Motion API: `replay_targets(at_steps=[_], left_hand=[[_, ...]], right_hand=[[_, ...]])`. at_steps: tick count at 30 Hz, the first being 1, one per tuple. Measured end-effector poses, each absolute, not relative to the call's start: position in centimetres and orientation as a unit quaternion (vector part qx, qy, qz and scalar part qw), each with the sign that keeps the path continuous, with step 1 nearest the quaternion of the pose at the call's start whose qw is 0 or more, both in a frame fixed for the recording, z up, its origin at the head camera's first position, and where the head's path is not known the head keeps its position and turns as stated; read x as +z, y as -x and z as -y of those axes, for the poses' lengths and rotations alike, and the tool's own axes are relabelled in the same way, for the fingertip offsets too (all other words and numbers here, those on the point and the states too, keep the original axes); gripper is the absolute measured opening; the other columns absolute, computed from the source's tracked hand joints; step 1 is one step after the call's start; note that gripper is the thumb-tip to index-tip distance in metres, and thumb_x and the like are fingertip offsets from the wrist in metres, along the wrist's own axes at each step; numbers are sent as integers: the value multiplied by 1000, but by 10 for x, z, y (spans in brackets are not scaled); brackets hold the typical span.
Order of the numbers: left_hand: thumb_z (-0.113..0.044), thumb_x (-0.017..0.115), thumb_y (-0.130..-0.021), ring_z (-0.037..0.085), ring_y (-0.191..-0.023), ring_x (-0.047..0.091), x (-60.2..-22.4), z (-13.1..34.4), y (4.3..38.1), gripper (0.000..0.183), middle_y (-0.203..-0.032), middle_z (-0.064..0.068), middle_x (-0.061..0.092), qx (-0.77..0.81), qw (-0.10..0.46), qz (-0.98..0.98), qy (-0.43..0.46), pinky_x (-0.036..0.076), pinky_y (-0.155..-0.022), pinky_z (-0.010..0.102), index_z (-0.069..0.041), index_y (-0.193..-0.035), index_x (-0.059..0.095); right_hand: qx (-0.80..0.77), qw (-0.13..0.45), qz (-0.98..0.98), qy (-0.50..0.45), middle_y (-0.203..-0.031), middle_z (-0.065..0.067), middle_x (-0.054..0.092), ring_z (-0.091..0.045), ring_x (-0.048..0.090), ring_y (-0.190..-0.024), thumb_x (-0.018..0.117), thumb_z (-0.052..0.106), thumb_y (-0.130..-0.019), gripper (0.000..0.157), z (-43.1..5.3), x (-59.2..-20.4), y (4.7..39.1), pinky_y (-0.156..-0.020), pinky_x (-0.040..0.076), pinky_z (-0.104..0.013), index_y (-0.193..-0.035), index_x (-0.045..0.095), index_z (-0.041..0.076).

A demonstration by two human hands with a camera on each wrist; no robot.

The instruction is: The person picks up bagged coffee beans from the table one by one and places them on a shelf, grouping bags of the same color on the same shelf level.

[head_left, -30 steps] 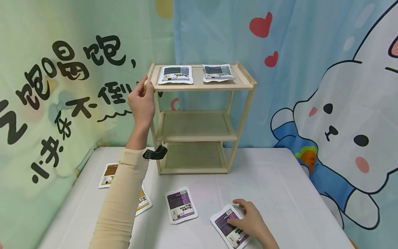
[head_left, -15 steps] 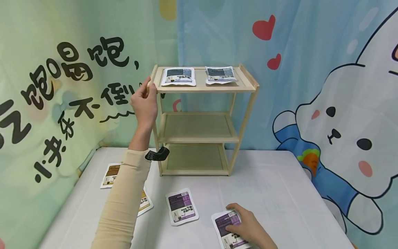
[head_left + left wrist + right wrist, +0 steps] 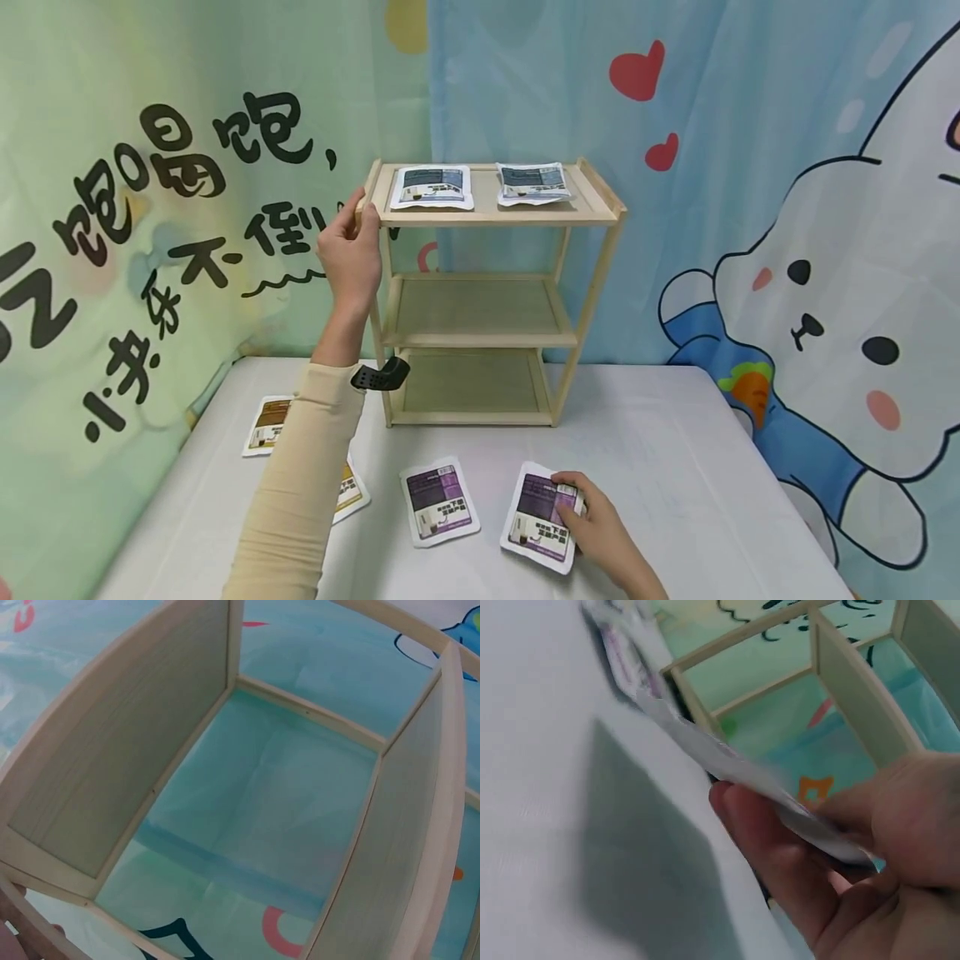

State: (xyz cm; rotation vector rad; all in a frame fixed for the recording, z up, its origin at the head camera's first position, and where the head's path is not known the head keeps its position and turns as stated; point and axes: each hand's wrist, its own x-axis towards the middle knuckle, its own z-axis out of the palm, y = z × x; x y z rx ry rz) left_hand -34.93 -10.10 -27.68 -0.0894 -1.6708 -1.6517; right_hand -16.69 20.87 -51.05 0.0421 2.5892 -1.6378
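Note:
My left hand point(image 3: 351, 257) grips the upper left corner of a three-tier wooden shelf rack point(image 3: 480, 340), thumb in front. In my right hand point(image 3: 600, 525) a white pouch with a purple label point(image 3: 536, 521) is pinched by its right edge, thumb on top and fingers beneath. The right wrist view shows this pouch point(image 3: 720, 761) edge-on, lifted off the table with its shadow below. A second purple-labelled pouch point(image 3: 439, 502) lies flat to its left. Two pouches with dark blue labels, a left one point(image 3: 432, 187) and a right one point(image 3: 533, 183), lie on the top shelf.
On the white-covered table point(image 3: 675, 467), a brown-labelled pouch point(image 3: 266, 425) and a yellow-labelled pouch point(image 3: 351, 493) lie at left, partly hidden behind my left sleeve point(image 3: 296, 483). A printed curtain point(image 3: 517, 83) hangs close behind the rack.
My right hand has picked up the right purple-labelled pouch, which has moved up and turned more upright in the head view. My left hand keeps its grip on the rack.

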Motion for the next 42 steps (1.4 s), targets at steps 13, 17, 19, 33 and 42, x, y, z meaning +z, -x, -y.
replay_targets(at_steps=[13,17,19,33,42], left_hand=[[-19,58,-97,13,-109,63,-275,103,345,35,-124,11,64,-638,383,667,49,51,-86,28,-9,-129,63],[-19,57,-97,13,-108,63,-275,103,345,35,-124,10,64,-638,382,666,48,51,-85,28,-9,-130,63],[-19,57,-97,12,-109,63,-276,103,346,35,-124,10,64,-639,381,666,49,51,-86,28,-8,-130,63],[-25,52,-97,14,-115,60,-264,114,341,40,-129,7,62,-554,353,752,51,48,-92,29,-10,-134,61],[-31,49,-97,19,-118,56,-243,128,336,44,-131,9,60,-442,283,850,50,45,-88,36,-15,-135,60]], right_hand=[[-617,-11,-786,-30,-119,-18,57,-20,59,-90,55,0,-96,30,-191,-491,179,-70,52,-27,-126,56,4],[-676,1,-737,-9,-121,-21,53,-21,61,-92,68,-4,-86,50,-185,-479,180,-69,55,-29,-132,50,5],[-680,-1,-733,-2,-120,-21,52,-20,61,-88,68,-5,-86,53,-182,-472,182,-60,53,-28,-134,49,7],[-642,-30,-763,65,-99,-20,60,-20,52,-41,66,6,-92,41,-157,-407,219,-37,39,-24,-130,55,14],[-636,-28,-762,118,-115,-15,56,-18,53,-42,66,12,-93,38,-128,-362,259,-40,42,-26,-130,56,12]])
